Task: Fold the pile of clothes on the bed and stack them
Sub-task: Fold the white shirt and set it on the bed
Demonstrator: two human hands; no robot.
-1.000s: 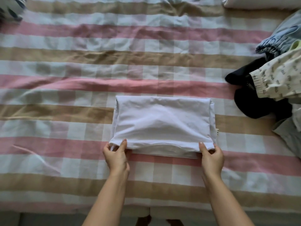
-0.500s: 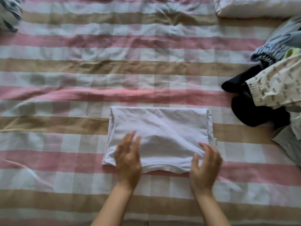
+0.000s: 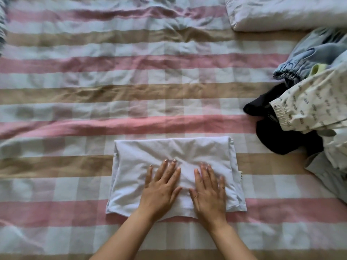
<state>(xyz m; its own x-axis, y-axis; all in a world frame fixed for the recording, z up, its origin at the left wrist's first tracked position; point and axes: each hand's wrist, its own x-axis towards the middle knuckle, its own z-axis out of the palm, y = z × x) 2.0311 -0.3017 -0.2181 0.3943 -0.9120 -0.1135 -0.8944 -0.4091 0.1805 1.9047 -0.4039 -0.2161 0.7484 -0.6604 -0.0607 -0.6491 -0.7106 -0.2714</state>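
My left hand and right hand lie flat side by side, fingers straight and a little spread, palms pressing down on the near half of the folded white top. Neither hand pinches anything. The top sits on the checked bedspread right in front of me, a tidy rectangle with creases fanning out from my fingertips. The unfolded pile of clothes is well apart at my right, below the pillow.

I reckon this top is light, thin and limp, so it won't hold its shape by itself. Lifted by one corner, I expect it would sag and the layers would fall open. I'd slide my fingers under the two short ends, thumbs on top, and carry it level. The cloth looks neither slippery nor delicate, so a firm grip should do no harm
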